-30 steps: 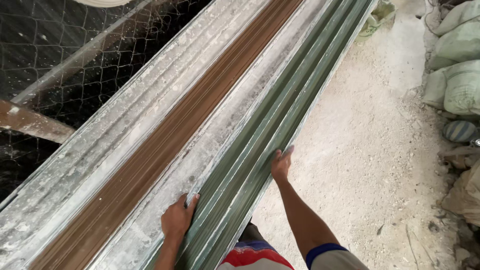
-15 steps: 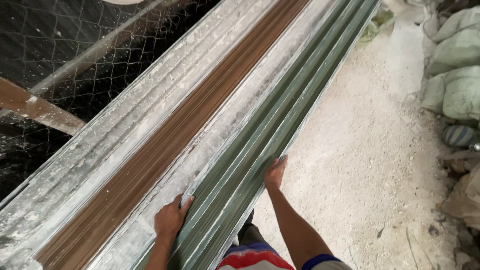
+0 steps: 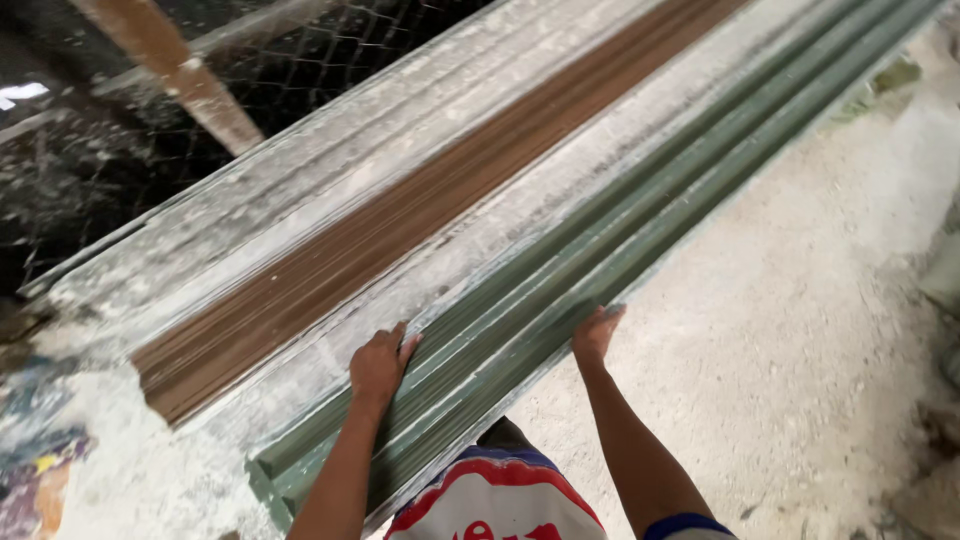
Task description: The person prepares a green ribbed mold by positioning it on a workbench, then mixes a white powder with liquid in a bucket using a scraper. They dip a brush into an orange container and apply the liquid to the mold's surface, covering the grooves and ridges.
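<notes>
A long green corrugated metal sheet (image 3: 640, 220) lies tilted on the right edge of a stack of dusty grey and rusty brown sheets (image 3: 400, 220). My left hand (image 3: 380, 365) grips the sheet's upper left edge near its close end. My right hand (image 3: 596, 335) holds its lower right edge, fingers curled around the rim. The sheet's near end (image 3: 275, 480) shows at the bottom left.
Wire mesh fencing (image 3: 330, 50) and a rusty diagonal bar (image 3: 175, 70) stand behind the stack at the upper left. Pale dusty ground (image 3: 800, 330) stretches to the right. White powder and coloured scraps (image 3: 40, 470) lie at the lower left.
The view has swung left and nearer, so the stack's close end now shows. Both hands keep their hold on the green sheet, and the sacks at the right have left the view.
</notes>
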